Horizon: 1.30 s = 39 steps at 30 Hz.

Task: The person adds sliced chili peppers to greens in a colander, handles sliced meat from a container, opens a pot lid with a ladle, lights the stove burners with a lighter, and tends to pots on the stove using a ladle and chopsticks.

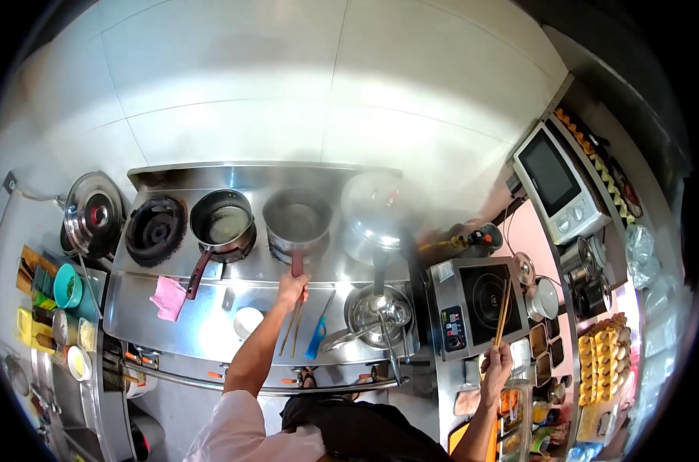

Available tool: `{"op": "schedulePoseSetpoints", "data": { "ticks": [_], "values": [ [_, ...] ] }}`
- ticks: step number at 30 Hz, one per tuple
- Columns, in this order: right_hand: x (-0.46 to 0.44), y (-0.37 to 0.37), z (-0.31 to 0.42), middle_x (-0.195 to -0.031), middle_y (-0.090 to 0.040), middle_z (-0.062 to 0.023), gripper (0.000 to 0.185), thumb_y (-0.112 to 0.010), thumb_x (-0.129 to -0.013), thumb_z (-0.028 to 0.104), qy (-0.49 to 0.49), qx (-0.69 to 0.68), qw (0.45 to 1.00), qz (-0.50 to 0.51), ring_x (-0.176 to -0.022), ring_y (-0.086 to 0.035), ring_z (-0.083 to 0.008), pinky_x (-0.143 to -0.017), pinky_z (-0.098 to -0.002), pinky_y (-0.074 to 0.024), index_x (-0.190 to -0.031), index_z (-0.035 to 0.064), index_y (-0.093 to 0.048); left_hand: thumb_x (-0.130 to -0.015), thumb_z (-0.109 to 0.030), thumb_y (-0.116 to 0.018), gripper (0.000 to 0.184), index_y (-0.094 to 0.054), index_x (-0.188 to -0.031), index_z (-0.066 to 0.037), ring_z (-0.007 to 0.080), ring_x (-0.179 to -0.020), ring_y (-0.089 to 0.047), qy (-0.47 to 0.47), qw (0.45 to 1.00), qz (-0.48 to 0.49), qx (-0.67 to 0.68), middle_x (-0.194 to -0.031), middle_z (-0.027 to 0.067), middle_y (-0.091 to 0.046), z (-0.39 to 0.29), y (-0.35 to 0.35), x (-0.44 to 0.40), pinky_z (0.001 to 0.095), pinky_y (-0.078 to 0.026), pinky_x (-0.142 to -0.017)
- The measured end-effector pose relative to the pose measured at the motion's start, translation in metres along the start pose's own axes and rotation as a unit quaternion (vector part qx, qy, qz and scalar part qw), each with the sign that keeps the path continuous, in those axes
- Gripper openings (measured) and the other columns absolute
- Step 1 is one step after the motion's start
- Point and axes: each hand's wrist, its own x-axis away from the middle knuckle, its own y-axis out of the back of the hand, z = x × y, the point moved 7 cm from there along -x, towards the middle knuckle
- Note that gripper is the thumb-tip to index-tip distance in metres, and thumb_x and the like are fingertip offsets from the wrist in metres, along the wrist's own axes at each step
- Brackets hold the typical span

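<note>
My left hand [291,289] is wrapped round the dark red handle of a saucepan [297,217], which sits on the stove with steam around it. What lies inside is blurred by steam. To its left stands a second saucepan [222,223] holding cloudy liquid. Over on the right, my right hand [497,363] grips a pair of long chopsticks [503,312], their tips pointing up across the induction cooker [473,304]. Another pair of chopsticks [292,331] and a blue gas lighter [317,337] lie on the steel counter below my left hand.
A lidded pot [369,223] steams beside the saucepan. Ladles rest in a metal bowl [376,312]. A pink cloth [168,299] and a white bowl [248,322] are on the counter. At the right stand a microwave [559,179] and egg trays [600,362]. A rail [288,391] runs along the front.
</note>
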Motion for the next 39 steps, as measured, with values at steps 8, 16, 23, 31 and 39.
{"op": "schedulePoseSetpoints", "data": {
  "ticks": [8, 16, 23, 31, 39],
  "values": [
    [0.026, -0.055, -0.034, -0.072, -0.052, 0.002, 0.016, -0.05, -0.101, 0.016, -0.058, -0.043, 0.994, 0.08, -0.057, -0.047, -0.0058, -0.05, -0.0205, -0.0393, -0.109, 0.0044, -0.058, -0.086, -0.02, -0.068, 0.019, -0.056, -0.085, -0.005, 0.0143, -0.044, -0.052, 0.046, 0.999, 0.02, 0.009, -0.064, 0.0033, -0.057, 0.024, 0.002, -0.007, 0.0311, -0.044, -0.038],
    [0.104, -0.142, -0.199, -0.076, -0.063, -0.0078, 0.017, -0.052, -0.1, 0.016, -0.289, -0.125, 0.927, 0.204, -0.055, -0.061, -0.0156, -0.047, -0.0265, -0.0469, -0.112, 0.005, -0.056, -0.1, -0.052, -0.043, 0.046, -0.054, -0.113, -0.009, 0.019, -0.063, -0.066, -0.014, 0.988, -0.143, 0.054, -0.09, 0.0104, -0.067, 0.051, 0.036, 0.013, 0.0286, -0.053, -0.052],
    [0.109, -0.21, -0.249, -0.074, -0.066, -0.0123, 0.022, -0.051, -0.098, 0.022, -0.292, -0.088, 0.877, 0.372, -0.055, -0.064, -0.0202, -0.049, -0.0323, -0.0496, -0.103, 0.0007, -0.055, -0.091, -0.028, -0.058, 0.036, -0.06, -0.117, -0.003, 0.0343, -0.1, -0.062, -0.166, 0.89, -0.031, -0.424, -0.106, 0.0178, -0.065, 0.202, -0.032, 0.083, 0.0454, -0.05, -0.085],
    [0.071, -0.267, -0.287, -0.074, -0.068, -0.0109, 0.025, -0.058, -0.091, 0.024, -0.267, 0.055, 0.901, 0.338, -0.053, -0.064, -0.0191, -0.05, -0.0335, -0.0511, -0.097, 0.0009, -0.063, -0.087, -0.026, -0.063, 0.039, -0.057, -0.121, -0.006, 0.0401, -0.098, -0.063, 0.011, 0.854, 0.14, -0.5, -0.103, 0.0206, -0.067, 0.248, -0.122, 0.151, 0.0476, -0.051, -0.084],
    [0.059, -0.221, -0.242, -0.092, -0.071, -0.0162, 0.029, -0.06, -0.084, 0.026, -0.011, 0.231, 0.937, 0.263, -0.085, -0.068, -0.0383, -0.078, -0.0485, -0.0527, -0.104, 0.007, -0.068, -0.086, -0.004, -0.062, 0.053, -0.049, -0.138, -0.005, 0.0132, -0.081, -0.059, 0.19, 0.922, 0.333, 0.058, -0.094, 0.0052, -0.064, 0.331, -0.169, 0.168, 0.0269, -0.048, -0.067]
  ]
}}
